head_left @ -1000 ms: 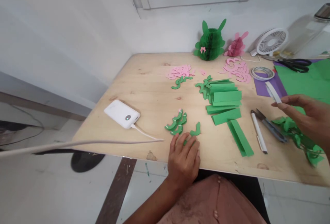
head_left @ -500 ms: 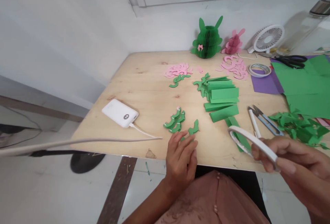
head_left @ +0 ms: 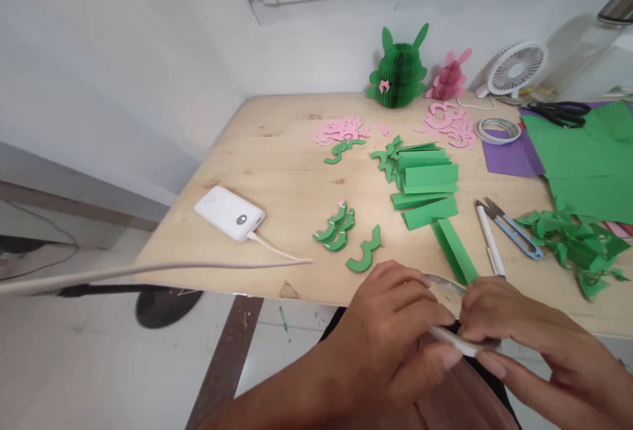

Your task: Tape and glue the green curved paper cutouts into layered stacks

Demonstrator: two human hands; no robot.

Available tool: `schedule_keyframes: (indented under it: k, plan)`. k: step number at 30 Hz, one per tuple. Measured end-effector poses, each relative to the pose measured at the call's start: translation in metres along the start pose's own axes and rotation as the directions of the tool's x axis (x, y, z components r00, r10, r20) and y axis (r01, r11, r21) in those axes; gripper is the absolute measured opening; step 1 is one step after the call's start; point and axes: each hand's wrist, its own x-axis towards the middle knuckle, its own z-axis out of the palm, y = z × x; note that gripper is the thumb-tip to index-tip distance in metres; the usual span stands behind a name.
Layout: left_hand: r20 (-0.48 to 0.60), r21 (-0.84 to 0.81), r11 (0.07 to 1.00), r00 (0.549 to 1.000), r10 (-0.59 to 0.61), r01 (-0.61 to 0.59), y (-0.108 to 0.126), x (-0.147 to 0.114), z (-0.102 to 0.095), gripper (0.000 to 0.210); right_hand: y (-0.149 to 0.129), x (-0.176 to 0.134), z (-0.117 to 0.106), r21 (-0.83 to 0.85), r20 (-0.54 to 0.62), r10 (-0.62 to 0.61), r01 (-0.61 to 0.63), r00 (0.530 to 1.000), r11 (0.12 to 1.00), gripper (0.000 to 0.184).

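A thin roll of white tape (head_left: 462, 344) is gripped at the table's front edge, above my lap. My left hand (head_left: 395, 331) is closed on its left side, thumb below and fingers over the top. On the other side my right hand (head_left: 524, 334) pinches the roll between thumb and fingers. Just ahead of my left hand lies a curvy green paper piece (head_left: 364, 255). Farther left, a small stack of green curved pieces (head_left: 336, 229) bears white strips. A folded green paper strip (head_left: 453, 252) lies beyond my right hand.
Folded green strips (head_left: 429, 183), pink cutouts (head_left: 341, 130) and a second tape roll (head_left: 497, 131) lie farther back. Blue snips (head_left: 517, 232), a white pen (head_left: 489, 242) and green scraps (head_left: 576, 245) are at right. A power bank (head_left: 230, 212) with cable sits left. A green paper figure (head_left: 399, 74) stands behind.
My left hand has left the green curved piece and moved right to grip the tape roll. My right hand has brought the roll left and lower, over the table's front edge.
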Motion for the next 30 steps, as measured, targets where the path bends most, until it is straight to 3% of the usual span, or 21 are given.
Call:
schedule_keyframes:
  k: [6, 8, 10, 11, 13, 14, 16, 19, 23, 30]
  plan:
    - [0.177, -0.041, 0.998, 0.983, -0.045, 0.053, 0.000, 0.001, -0.002, 0.021, -0.003, 0.007, -0.008, -0.257, 0.007, -0.222, 0.216, 0.975, 0.942, 0.042]
    - [0.170, -0.092, 0.991, 0.982, -0.080, 0.097, 0.000, 0.001, -0.002, 0.019, -0.003, 0.006, -0.006, -0.284, -0.044, -0.206, 0.186, 0.977, 0.941, 0.039]
    - [0.077, -0.148, 0.978, 0.988, -0.136, 0.146, -0.001, 0.001, 0.000, 0.018, -0.003, 0.003, -0.003, -0.285, -0.212, -0.126, 0.062, 0.969, 0.956, 0.036]
    - [0.012, -0.171, 0.970, 0.985, -0.174, 0.173, -0.002, 0.000, 0.001, 0.016, -0.003, 0.001, -0.001, -0.273, -0.328, -0.070, -0.023, 0.942, 0.962, 0.036]
    - [-0.114, -0.198, 0.956, 0.964, -0.241, 0.216, -0.004, 0.000, 0.004, 0.012, -0.002, -0.002, 0.004, -0.237, -0.535, 0.034, -0.188, 0.844, 0.953, 0.035]
    - [-0.158, -0.203, 0.952, 0.952, -0.263, 0.229, -0.005, 0.000, 0.006, 0.010, -0.001, -0.004, 0.006, -0.222, -0.605, 0.063, -0.244, 0.794, 0.944, 0.034]
    - [-0.215, -0.199, 0.948, 0.933, -0.289, 0.247, -0.007, 0.000, 0.009, 0.009, 0.001, -0.005, 0.009, -0.197, -0.667, 0.085, -0.285, 0.740, 0.938, 0.031]
    - [-0.254, -0.175, 0.951, 0.922, -0.292, 0.254, -0.009, 0.001, 0.012, 0.007, 0.002, -0.003, 0.015, -0.211, -0.641, 0.046, -0.233, 0.766, 0.949, 0.030]
    - [-0.293, -0.147, 0.960, 0.917, -0.271, 0.236, -0.010, 0.001, 0.016, 0.005, -0.001, 0.007, 0.021, -0.349, -0.593, -0.042, -0.209, 0.804, 0.914, 0.027]
    - [-0.275, -0.161, 0.960, 0.924, -0.265, 0.228, -0.008, 0.001, 0.020, 0.007, -0.001, 0.014, 0.025, -0.438, -0.624, -0.146, -0.188, 0.768, 0.879, 0.025]
